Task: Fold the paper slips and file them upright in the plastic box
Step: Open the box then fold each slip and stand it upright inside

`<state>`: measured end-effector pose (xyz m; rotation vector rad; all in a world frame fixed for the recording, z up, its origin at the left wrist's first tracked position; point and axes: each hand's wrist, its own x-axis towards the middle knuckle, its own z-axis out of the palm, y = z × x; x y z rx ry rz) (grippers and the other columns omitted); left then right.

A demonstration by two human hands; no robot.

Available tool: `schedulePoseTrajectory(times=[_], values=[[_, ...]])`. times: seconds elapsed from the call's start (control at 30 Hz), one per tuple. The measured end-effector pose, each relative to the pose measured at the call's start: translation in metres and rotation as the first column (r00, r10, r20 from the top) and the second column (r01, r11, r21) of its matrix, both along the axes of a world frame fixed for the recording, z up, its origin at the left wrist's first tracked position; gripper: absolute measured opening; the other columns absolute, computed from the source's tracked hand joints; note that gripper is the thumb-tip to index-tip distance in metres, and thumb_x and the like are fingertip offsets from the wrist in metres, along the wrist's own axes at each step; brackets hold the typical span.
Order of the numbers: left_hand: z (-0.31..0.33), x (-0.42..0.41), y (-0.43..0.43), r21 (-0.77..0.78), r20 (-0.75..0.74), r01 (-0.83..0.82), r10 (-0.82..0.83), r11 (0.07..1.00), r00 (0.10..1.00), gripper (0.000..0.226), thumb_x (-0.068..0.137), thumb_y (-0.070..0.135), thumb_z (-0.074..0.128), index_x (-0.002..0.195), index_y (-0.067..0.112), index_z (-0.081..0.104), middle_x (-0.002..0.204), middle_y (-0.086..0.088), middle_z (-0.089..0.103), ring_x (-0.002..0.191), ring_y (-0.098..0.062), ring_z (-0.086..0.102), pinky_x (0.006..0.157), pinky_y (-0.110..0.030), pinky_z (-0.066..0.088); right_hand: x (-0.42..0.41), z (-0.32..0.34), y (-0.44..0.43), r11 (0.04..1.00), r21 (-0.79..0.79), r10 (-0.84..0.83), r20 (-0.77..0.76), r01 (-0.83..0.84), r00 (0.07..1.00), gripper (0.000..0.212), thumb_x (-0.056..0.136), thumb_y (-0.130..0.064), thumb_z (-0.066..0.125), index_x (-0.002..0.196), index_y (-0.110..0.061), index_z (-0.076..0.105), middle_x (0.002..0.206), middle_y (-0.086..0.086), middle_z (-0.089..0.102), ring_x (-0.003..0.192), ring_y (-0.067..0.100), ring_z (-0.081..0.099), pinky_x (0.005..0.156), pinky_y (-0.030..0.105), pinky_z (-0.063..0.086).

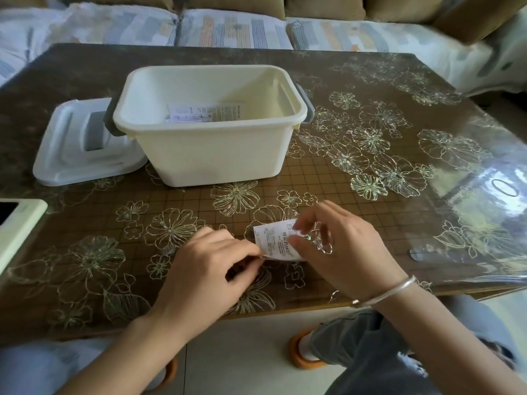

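A small white printed paper slip (273,240) lies near the table's front edge, folded. My left hand (211,269) pinches its lower left corner between thumb and fingertips. My right hand (336,246) pinches its right side, fingers curled over the paper and hiding that end. Behind them stands the cream plastic box (211,143), open at the top. A few folded printed slips (199,112) lean against its far inner wall.
The box's white lid (71,149) lies flat to the left of the box. A white device (17,223) with a dark screen sits at the table's left edge. The table (399,155) has a glossy floral cover. A sofa runs behind it.
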<state>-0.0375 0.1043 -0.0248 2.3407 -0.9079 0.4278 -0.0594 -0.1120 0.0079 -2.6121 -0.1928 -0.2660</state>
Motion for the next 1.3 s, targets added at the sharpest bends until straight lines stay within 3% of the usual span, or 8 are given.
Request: schedulePoseTrajectory(times=[0.13,0.3,0.5,0.67,0.83,0.97,1.1,1.3], values=[[0.003,-0.003,-0.008,-0.094,-0.188,-0.143,0.123,0.985,0.974,0.014,0.084,0.034,0.062,0.084,0.026,0.073,0.069,0.016,0.064,0.064,-0.005,0.056,0.064,-0.025,0.046,-0.004,-0.005,-0.002,0.999,0.029,0.048,-0.092,-0.046,0.995,0.060,0.072,-0.081,0.039,0.090,-0.030,0.064,0.078,-0.019,0.058,0.069,0.003,0.054,0.059,0.031,0.051],[0.004,0.000,-0.018,-0.147,-0.334,-0.258,0.197,0.955,0.922,0.012,0.083,0.024,0.074,0.073,0.026,0.067,0.060,0.017,0.062,0.060,-0.006,0.062,0.054,-0.022,0.048,0.004,-0.016,0.003,0.994,0.049,-0.090,-0.116,0.097,0.989,0.032,0.083,-0.057,0.054,0.088,-0.025,0.058,0.074,-0.012,0.060,0.068,0.014,0.056,0.059,0.034,0.048],[0.003,0.004,-0.030,-0.018,-0.219,-0.362,0.349,0.932,0.911,0.021,0.085,0.039,0.068,0.069,0.029,0.059,0.054,0.019,0.053,0.049,-0.001,0.050,0.044,-0.015,0.031,0.009,-0.019,0.016,0.963,-0.066,-0.268,-0.146,0.261,0.952,0.027,0.086,-0.053,0.059,0.079,-0.030,0.048,0.067,-0.012,0.052,0.073,0.017,0.054,0.059,0.028,0.034],[0.000,0.007,-0.036,0.010,-0.139,-0.396,0.394,0.918,0.909,0.014,0.080,0.034,0.076,0.085,0.029,0.064,0.060,0.017,0.057,0.046,-0.003,0.047,0.039,-0.017,0.033,0.005,-0.023,0.021,0.956,-0.049,-0.292,-0.064,0.289,0.954,0.024,0.084,-0.049,0.063,0.099,-0.032,0.055,0.094,-0.012,0.055,0.081,0.017,0.059,0.060,0.029,0.037],[0.000,0.010,-0.032,0.078,-0.051,-0.411,0.416,0.908,0.908,0.047,0.073,0.035,0.081,0.111,0.018,0.061,0.101,0.000,0.060,0.061,-0.007,0.050,0.042,-0.011,0.024,0.001,-0.026,0.021,0.971,-0.055,-0.233,0.014,0.233,0.972,0.036,0.083,-0.042,0.066,0.115,-0.032,0.053,0.106,-0.010,0.050,0.080,0.018,0.059,0.055,0.030,0.042],[-0.003,0.011,-0.030,0.085,0.014,-0.345,0.345,0.935,0.939,0.019,0.077,0.032,0.080,0.089,0.021,0.069,0.097,0.006,0.061,0.073,-0.010,0.054,0.040,-0.021,0.039,0.003,-0.030,0.014,0.981,-0.193,0.025,0.232,0.020,0.972,0.011,0.085,-0.028,0.066,0.096,-0.025,0.068,0.104,-0.008,0.061,0.092,0.017,0.058,0.062,0.030,0.048],[-0.003,0.011,-0.026,0.050,0.005,-0.304,0.304,0.951,0.953,0.006,0.083,0.026,0.076,0.083,0.020,0.075,0.087,0.011,0.068,0.076,-0.011,0.058,0.046,-0.027,0.048,0.011,-0.031,0.004,0.936,-0.271,0.281,0.187,-0.226,0.941,0.026,0.085,-0.042,0.059,0.096,-0.022,0.073,0.105,-0.009,0.068,0.107,0.018,0.060,0.081,0.036,0.051],[-0.002,0.016,-0.008,0.072,-0.075,-0.156,0.161,0.985,0.984,0.019,0.082,0.014,0.071,0.099,0.022,0.077,0.098,0.014,0.067,0.087,-0.008,0.058,0.061,-0.026,0.054,0.015,-0.020,0.003,0.914,-0.307,0.329,0.176,-0.266,0.928,0.024,0.096,-0.032,0.050,0.092,-0.019,0.070,0.082,-0.007,0.070,0.075,0.016,0.066,0.062,0.035,0.054]])
